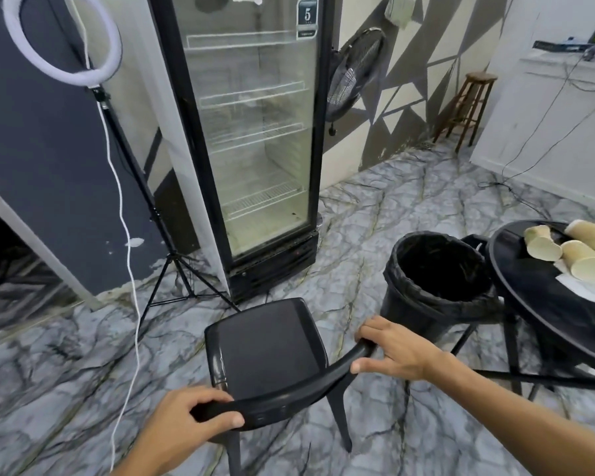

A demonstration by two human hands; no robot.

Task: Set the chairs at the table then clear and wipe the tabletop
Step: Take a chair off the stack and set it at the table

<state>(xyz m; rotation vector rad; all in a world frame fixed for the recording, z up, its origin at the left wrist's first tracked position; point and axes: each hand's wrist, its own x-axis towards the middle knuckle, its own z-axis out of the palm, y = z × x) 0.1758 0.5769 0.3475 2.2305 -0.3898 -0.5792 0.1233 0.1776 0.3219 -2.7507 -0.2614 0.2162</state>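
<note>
A black chair (268, 348) stands on the marble floor right in front of me, its seat pointing away. My left hand (189, 420) grips the left end of its curved backrest. My right hand (395, 352) holds the right end of the same backrest. At the right edge stands a round black table (536, 290). Several tipped paper cups (564, 249) and crumpled white napkins (588, 290) lie on its top.
A black bin (437, 283) with a liner stands between the chair and the table. An empty glass-door fridge (255, 142) rises ahead, with a ring light tripod (165, 235) and its white cable to the left. A wooden stool (471, 104) and a fan (354, 73) stand by the far wall.
</note>
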